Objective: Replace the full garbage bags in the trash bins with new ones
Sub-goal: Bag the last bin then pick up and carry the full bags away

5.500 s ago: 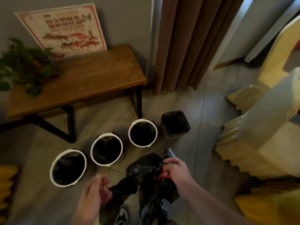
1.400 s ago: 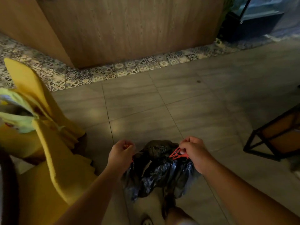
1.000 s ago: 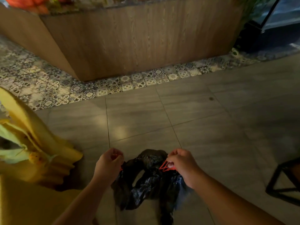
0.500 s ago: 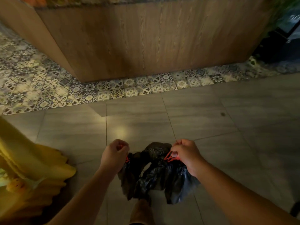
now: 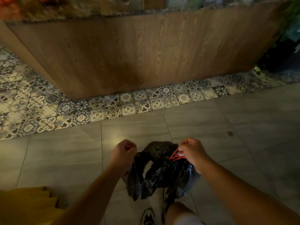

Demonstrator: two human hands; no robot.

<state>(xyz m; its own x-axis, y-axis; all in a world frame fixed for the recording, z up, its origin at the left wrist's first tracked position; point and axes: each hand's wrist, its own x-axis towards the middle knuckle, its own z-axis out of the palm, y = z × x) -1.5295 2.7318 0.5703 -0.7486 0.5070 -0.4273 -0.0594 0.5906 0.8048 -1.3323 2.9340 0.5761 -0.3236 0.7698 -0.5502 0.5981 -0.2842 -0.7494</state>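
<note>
Black garbage bags (image 5: 160,172) with red drawstrings (image 5: 174,155) hang bunched between my two hands, above the floor in front of my legs. My left hand (image 5: 122,153) is curled into a fist round a red drawstring at the bags' left side. My right hand (image 5: 191,153) pinches a loop of red drawstrings at the bags' right side. No trash bin is in view.
A wooden counter front (image 5: 146,51) stands ahead, with a strip of patterned tiles (image 5: 113,104) along its base. Grey floor tiles (image 5: 243,127) lie around me. A yellow cloth (image 5: 27,205) is at the lower left, and my shoe (image 5: 148,216) shows below the bags.
I have turned away from the row of bins and walked with the bags toward the wooden counter. Both hands keep the same hold on the drawstrings.
</note>
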